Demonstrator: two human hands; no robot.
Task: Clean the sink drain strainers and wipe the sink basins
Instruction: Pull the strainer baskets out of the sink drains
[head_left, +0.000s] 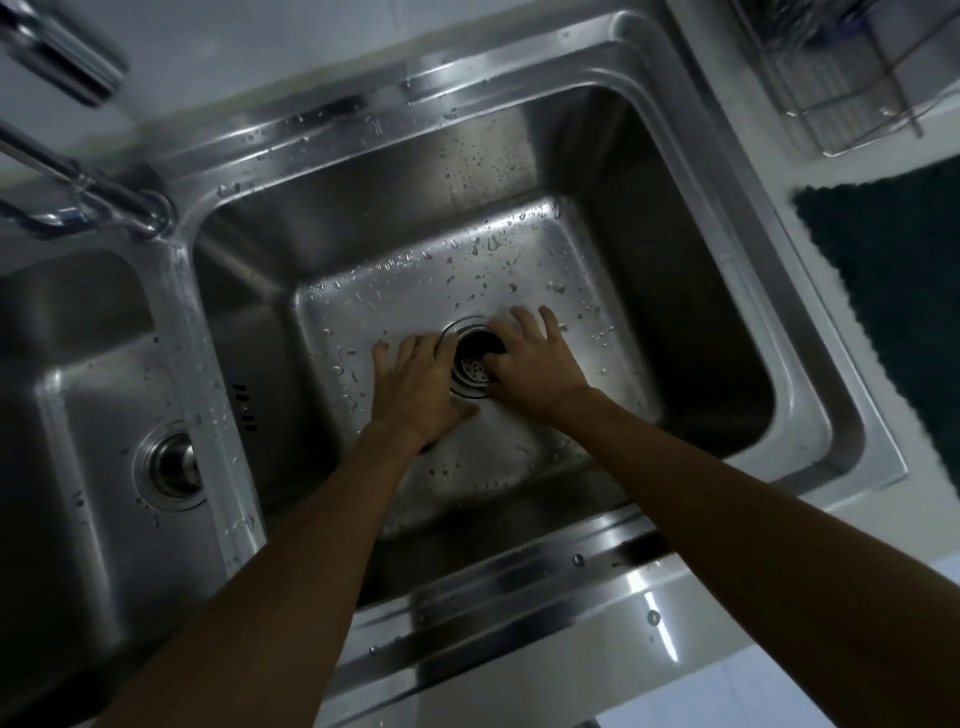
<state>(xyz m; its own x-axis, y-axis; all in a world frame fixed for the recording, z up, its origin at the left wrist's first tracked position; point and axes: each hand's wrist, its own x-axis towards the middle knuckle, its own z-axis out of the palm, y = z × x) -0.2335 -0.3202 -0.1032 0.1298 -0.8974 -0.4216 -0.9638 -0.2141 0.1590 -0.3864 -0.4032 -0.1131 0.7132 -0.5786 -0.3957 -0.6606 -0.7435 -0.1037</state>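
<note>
A steel double sink fills the view. The right basin (524, 171) is wet with droplets, and its drain strainer (474, 368), a perforated metal cup in a round flange, sits at the floor's middle. My left hand (415, 384) lies flat on the basin floor, fingers spread, touching the flange's left edge. My right hand (535, 364) rests on the flange's right side with its thumb and fingers curled over the strainer's rim; whether it grips the strainer is unclear. The left basin (93, 415) holds a second drain strainer (174, 467), untouched.
A chrome faucet (88, 197) rises at the back left by the divider. A wire dish rack (841, 78) stands on the white counter at the far right, with a dark green mat (898, 291) in front of it. The sink's front rim (519, 613) is wet.
</note>
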